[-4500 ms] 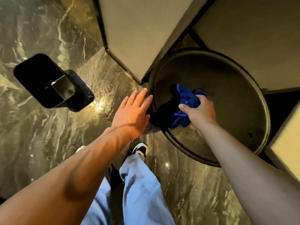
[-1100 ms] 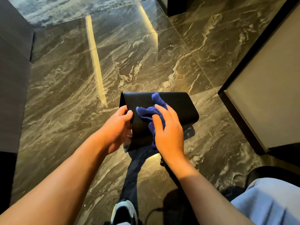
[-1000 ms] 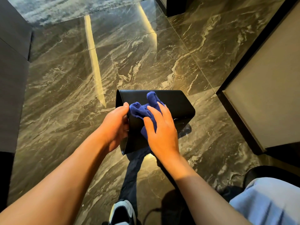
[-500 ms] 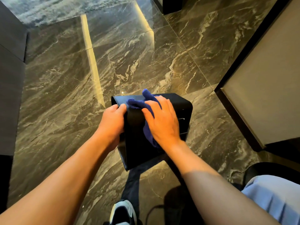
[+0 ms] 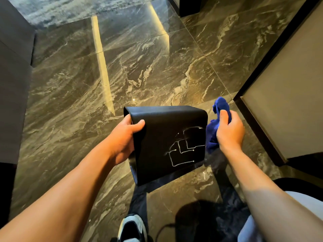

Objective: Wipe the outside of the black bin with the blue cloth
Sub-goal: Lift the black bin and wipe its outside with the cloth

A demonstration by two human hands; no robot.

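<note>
The black bin [image 5: 162, 142] is a rounded rectangular box held tilted above the marble floor, one broad side facing me. Pale line-shaped marks show on that side, toward its right. My left hand [image 5: 126, 137] grips the bin's left rim, thumb on the outer face and fingers hidden inside. My right hand [image 5: 229, 130] is off the bin, just past its right edge, closed around the bunched blue cloth [image 5: 215, 124]. The cloth hangs beside the bin's right wall; I cannot tell whether it touches.
Glossy dark marble floor [image 5: 139, 70] stretches ahead. A beige panel with a dark frame [image 5: 279, 110] stands close on the right. A grey wall [image 5: 12, 84] runs along the left. My shoe [image 5: 131, 227] and light blue trouser leg [image 5: 251, 229] are below.
My right hand has lifted the cloth off the bin's face and swung it right, past the edge. The bin has tipped further toward me, showing the marked side. My left hand keeps its grip.
</note>
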